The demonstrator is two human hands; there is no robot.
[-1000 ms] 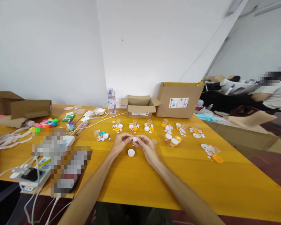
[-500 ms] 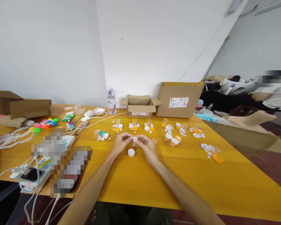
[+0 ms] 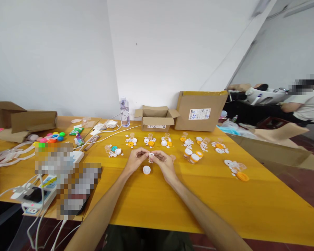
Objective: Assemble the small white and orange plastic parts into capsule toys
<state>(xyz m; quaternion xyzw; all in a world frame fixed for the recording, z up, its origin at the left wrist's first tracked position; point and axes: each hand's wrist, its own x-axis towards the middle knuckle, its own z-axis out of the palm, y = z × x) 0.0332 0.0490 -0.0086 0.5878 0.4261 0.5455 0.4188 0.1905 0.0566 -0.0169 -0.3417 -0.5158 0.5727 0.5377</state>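
Toward the left end of the counter [image 3: 211, 205], coloured balls [image 3: 52, 141] lie behind a white power strip [image 3: 26, 206] with cables; further right, near the back edge, stands a clear bottle [image 3: 125, 113]. In front of it, a teal ring [image 3: 114, 149] sits among small white parts and a clear cup. Then comes the left hand [image 3: 135, 159], its grip closed to a pinch on the left side of a small white piece [image 3: 151, 155] with dark spots. Below the hands, toward the front edge, a round white cap [image 3: 146, 169] rests on the counter, apart from both and slightly nearer the left hand; the piece is above it, toward the back edge and a little to the right. The piece's long axis is too small to make out. The right hand [image 3: 164, 161] pinches the opposite side, thumb and finger nearly together, so the piece is held between the two grips. Behind the hands an open carton [image 3: 158, 122] stands along the back edge. To the right are white-lidded jars [image 3: 194, 158], and toward the right edge an orange ring [image 3: 243, 176] lies beside more white parts.
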